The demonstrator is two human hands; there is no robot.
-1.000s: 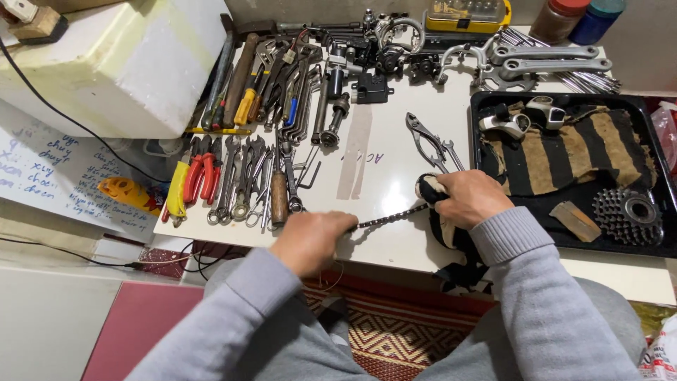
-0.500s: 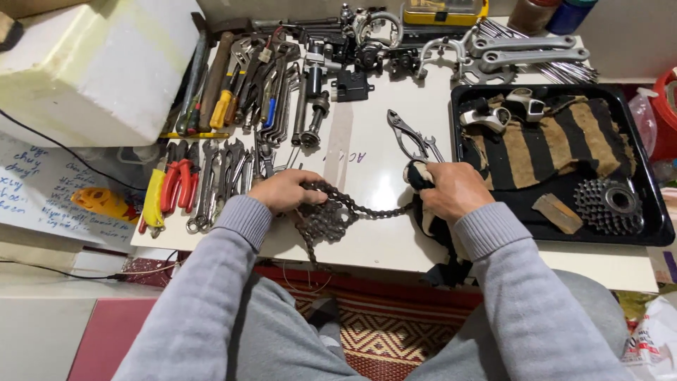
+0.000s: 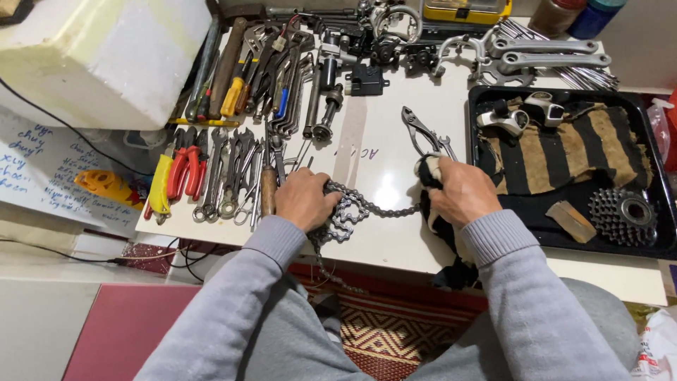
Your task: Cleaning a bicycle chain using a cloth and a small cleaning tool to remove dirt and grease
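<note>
I'd keep my left hand (image 3: 305, 200) closed on the bunched chain (image 3: 350, 209) — right hand (image 3: 458, 190) pinching the rag (image 3: 443, 229) around it — and draw slowly, links taut.

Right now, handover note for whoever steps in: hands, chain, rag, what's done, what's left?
Left hand: closed on a bunched part of the bicycle chain at the white table's front edge; one end hangs below.
Right hand: grips the dirty rag, closed around the chain.
Between the hands the chain spans a short run.
Done: chain partly gathered at the left hand.
Left: cannot tell how much is wiped.
</note>
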